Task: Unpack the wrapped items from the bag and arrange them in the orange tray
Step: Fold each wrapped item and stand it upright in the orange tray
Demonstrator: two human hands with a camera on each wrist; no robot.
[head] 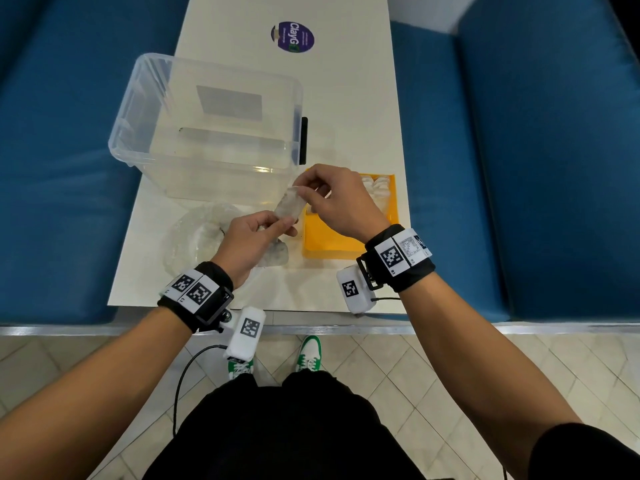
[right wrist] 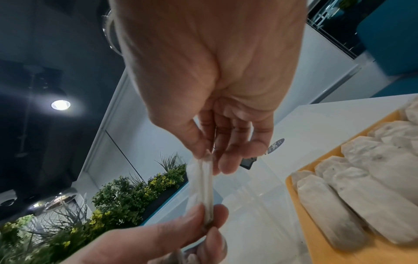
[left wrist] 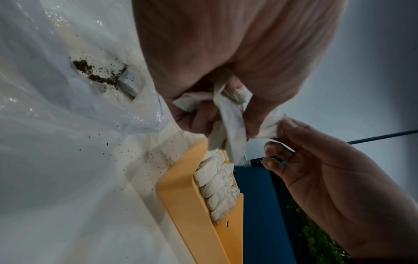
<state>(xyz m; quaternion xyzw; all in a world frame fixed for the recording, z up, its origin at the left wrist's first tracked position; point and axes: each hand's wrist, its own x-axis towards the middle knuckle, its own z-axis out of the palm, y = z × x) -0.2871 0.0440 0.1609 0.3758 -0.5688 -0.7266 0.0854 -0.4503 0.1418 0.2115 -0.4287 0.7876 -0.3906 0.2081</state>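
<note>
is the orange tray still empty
No, the orange tray already holds several white wrapped items lying side by side, as the right wrist view shows.

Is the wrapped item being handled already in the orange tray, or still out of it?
Out. The wrapped item is held in the air between left hand and right hand, each pinching one end, beside the orange tray.

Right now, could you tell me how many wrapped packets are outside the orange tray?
2: one packet held between the left hand and right hand, a second packet on the table beside the bag, under the left hand. The bag may hide more.
</note>
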